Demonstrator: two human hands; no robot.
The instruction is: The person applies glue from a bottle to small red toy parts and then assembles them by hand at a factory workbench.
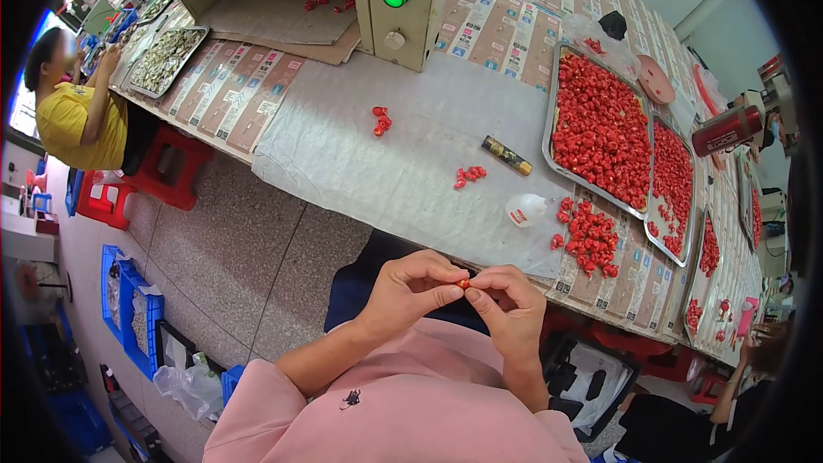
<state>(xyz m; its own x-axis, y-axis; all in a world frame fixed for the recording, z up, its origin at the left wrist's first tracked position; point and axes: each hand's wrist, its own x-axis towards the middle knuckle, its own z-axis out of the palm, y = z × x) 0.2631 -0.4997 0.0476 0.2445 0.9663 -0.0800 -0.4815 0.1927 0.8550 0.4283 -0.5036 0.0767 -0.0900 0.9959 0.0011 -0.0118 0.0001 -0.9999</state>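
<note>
Close in front of my body, at the table's near edge, my left hand (407,291) and my right hand (509,302) meet fingertip to fingertip. Between them they pinch a small shiny red piece (464,284), mostly covered by the fingers. To the right of my hands lies a loose heap of similar red pieces (591,238). A small white squeeze bottle (525,209) rests beside that heap. Two little clusters of red pieces, one nearer (469,176) and one farther left (381,122), sit on the whitish table sheet (343,137). A dark, gold-patterned cylinder (507,155) lies between them and the trays.
Metal trays (547,141) full of red pieces line the right side. Ahead stands a beige machine housing (403,21) with a lit green button. A person in yellow (81,124) works at far left; another person (686,420) sits at lower right. Blue crates (133,313) stand on the floor.
</note>
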